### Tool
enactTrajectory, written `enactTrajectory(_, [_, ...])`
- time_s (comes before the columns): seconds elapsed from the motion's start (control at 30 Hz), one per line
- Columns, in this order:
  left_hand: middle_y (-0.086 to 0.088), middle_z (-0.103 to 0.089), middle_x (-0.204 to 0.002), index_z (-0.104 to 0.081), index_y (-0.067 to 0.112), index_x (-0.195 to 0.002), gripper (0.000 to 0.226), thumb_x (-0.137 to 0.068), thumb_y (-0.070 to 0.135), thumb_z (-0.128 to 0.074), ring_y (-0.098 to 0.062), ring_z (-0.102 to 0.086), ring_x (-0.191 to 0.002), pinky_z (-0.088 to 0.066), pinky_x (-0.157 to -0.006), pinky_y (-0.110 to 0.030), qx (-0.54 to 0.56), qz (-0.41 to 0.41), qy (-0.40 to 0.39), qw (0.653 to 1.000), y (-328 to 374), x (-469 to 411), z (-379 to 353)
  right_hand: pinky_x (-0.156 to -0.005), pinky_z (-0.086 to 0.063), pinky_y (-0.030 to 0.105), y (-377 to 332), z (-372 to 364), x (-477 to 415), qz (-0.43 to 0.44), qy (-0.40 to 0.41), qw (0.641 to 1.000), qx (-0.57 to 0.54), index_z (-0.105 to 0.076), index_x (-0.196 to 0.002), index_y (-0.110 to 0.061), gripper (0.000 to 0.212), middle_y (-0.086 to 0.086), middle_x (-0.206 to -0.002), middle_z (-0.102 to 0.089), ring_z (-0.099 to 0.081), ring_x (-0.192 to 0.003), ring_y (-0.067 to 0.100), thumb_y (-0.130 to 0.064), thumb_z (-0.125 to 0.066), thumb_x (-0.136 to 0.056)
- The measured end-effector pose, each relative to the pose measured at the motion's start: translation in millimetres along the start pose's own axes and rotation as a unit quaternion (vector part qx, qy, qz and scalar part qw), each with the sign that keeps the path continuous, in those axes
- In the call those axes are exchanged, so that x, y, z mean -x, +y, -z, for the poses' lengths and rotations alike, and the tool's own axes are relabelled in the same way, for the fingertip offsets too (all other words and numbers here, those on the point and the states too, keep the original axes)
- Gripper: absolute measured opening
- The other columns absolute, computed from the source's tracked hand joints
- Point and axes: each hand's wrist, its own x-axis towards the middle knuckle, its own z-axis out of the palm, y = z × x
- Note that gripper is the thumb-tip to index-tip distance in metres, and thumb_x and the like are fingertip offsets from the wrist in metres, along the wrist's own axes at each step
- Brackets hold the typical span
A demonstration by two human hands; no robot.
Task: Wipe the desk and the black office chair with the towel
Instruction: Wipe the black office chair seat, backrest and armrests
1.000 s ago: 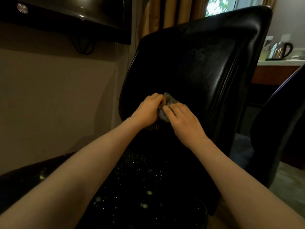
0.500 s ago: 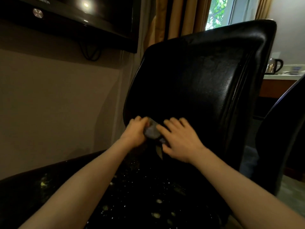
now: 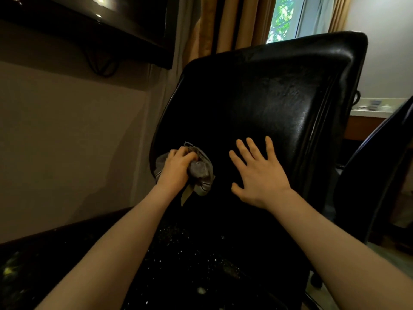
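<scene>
Bare arms on show here: the left forearm [image 3: 125, 247] and the right forearm [image 3: 330, 245] run uncovered from wrist to the bottom edge of the shot. The left hand [image 3: 176, 173] and the right hand [image 3: 260, 175] are bare as well, slim-fingered; nails too dim to make out.

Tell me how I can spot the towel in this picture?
Look at the big black office chair filling the middle. Low on its backrest, near the left edge, the left hand grips a crumpled grey towel. It is the only cloth there; the right hand beside it is spread flat and empty.
</scene>
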Motion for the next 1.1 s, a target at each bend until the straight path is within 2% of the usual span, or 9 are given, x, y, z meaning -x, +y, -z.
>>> enactTrajectory(0.27, [-0.011, -0.038, -0.136, -0.043, 0.018, -0.138, 0.046, -0.093, 0.006, -0.045, -0.034, -0.037, -0.122, -0.036, -0.101, -0.039, -0.205, 0.010, -0.322, 0.924, -23.8, 42.2, 23.3, -0.104, 0.022, 0.054, 0.7, -1.5, 2.5, 0.003, 0.040, 0.999, 0.005, -0.004, -0.152, -0.017, 0.072, 0.012, -0.158, 0.004, 0.006, -0.146, 0.030, -0.055, -0.016, -0.091])
enactTrajectory(0.37, [-0.013, -0.038, -0.130, -0.040, 0.019, -0.138, 0.048, -0.092, 0.005, -0.045, -0.038, -0.036, -0.121, -0.036, -0.100, -0.042, -0.168, 0.115, -0.258, 0.945, -44.2, 48.3, 37.6, -0.101, 0.027, 0.052, -0.9, -4.3, 0.6, 0.002, 0.038, 0.999, 0.018, -0.018, -0.150, -0.018, 0.088, 0.014, -0.157, -0.010, -0.008, -0.145, 0.032, -0.056, 0.000, -0.074])
enactTrajectory(0.47, [-0.018, -0.041, -0.125, -0.044, 0.013, -0.131, 0.041, -0.091, 0.004, -0.045, -0.041, -0.038, -0.115, -0.037, -0.097, -0.045, -0.117, 0.206, -0.099, 0.967, -53.1, 27.9, 53.8, -0.109, 0.010, 0.052, -1.4, -10.3, -4.2, -0.002, 0.056, 0.998, -0.008, -0.059, -0.128, -0.010, 0.075, 0.020, -0.136, -0.050, -0.047, -0.127, 0.038, -0.053, -0.028, -0.074])
enactTrajectory(0.57, [-0.022, -0.044, -0.118, -0.049, 0.006, -0.119, 0.029, -0.091, 0.002, -0.042, -0.043, -0.043, -0.109, -0.039, -0.090, -0.047, -0.050, 0.239, 0.022, 0.969, -52.8, -1.4, 58.5, -0.109, 0.000, 0.053, -1.3, -18.2, -6.1, 0.002, 0.073, 0.997, -0.020, -0.065, -0.118, -0.007, 0.071, 0.021, -0.128, -0.057, -0.053, -0.120, 0.039, -0.051, -0.037, -0.070])
enactTrajectory(0.67, [-0.025, -0.048, -0.118, -0.048, 0.002, -0.116, 0.026, -0.090, 0.001, -0.043, -0.044, -0.046, -0.108, -0.039, -0.088, -0.045, -0.048, 0.228, 0.045, 0.971, -53.3, -26.2, 48.4, -0.110, 0.000, 0.053, -2.2, -20.7, -6.5, 0.007, 0.087, 0.996, -0.013, -0.065, -0.119, -0.007, 0.072, 0.021, -0.128, -0.057, -0.053, -0.121, 0.038, -0.051, -0.038, -0.070])
enactTrajectory(0.77, [-0.026, -0.045, -0.128, -0.043, -0.001, -0.126, 0.035, -0.090, -0.001, -0.044, -0.043, -0.043, -0.115, -0.037, -0.095, -0.045, -0.083, 0.180, -0.044, 0.979, -51.7, -27.5, 22.1, -0.109, 0.005, 0.052, -1.2, -15.4, -5.3, -0.006, 0.076, 0.997, -0.013, -0.060, -0.126, -0.009, 0.075, 0.020, -0.134, -0.052, -0.047, -0.127, 0.038, -0.053, -0.033, -0.071])
enactTrajectory(0.9, [-0.021, -0.041, -0.135, -0.042, 0.003, -0.131, 0.039, -0.092, 0.002, -0.044, -0.039, -0.042, -0.118, -0.038, -0.098, -0.045, -0.108, 0.151, -0.143, 0.972, -57.9, -4.3, 10.0, -0.100, 0.026, 0.051, 3.0, -13.8, -0.8, -0.002, 0.066, 0.997, 0.043, -0.005, -0.152, -0.017, 0.078, 0.013, -0.158, 0.004, 0.006, -0.146, 0.031, -0.058, -0.014, -0.086])
enactTrajectory(1.03, [-0.014, -0.046, -0.136, -0.045, 0.011, -0.134, 0.042, -0.092, 0.011, -0.048, -0.033, -0.045, -0.123, -0.038, -0.100, -0.037, -0.150, 0.112, -0.297, 0.936, -48.9, 23.9, 11.3, -0.104, 0.026, 0.052, 2.8, -10.2, 1.8, 0.003, 0.054, 0.998, 0.013, 0.002, -0.151, -0.017, 0.076, 0.012, -0.158, 0.012, 0.014, -0.145, 0.029, -0.056, -0.026, -0.093])
enactTrajectory(1.1, [-0.016, -0.046, -0.132, -0.045, 0.010, -0.133, 0.042, -0.092, 0.010, -0.049, -0.036, -0.042, -0.122, -0.039, -0.100, -0.040, -0.129, 0.109, -0.298, 0.940, -39.6, 32.8, 12.4, -0.106, 0.023, 0.052, 0.8, -8.1, 5.5, -0.001, 0.042, 0.999, -0.001, 0.002, -0.152, -0.018, 0.076, 0.012, -0.158, 0.012, 0.015, -0.144, 0.029, -0.056, -0.028, -0.092])
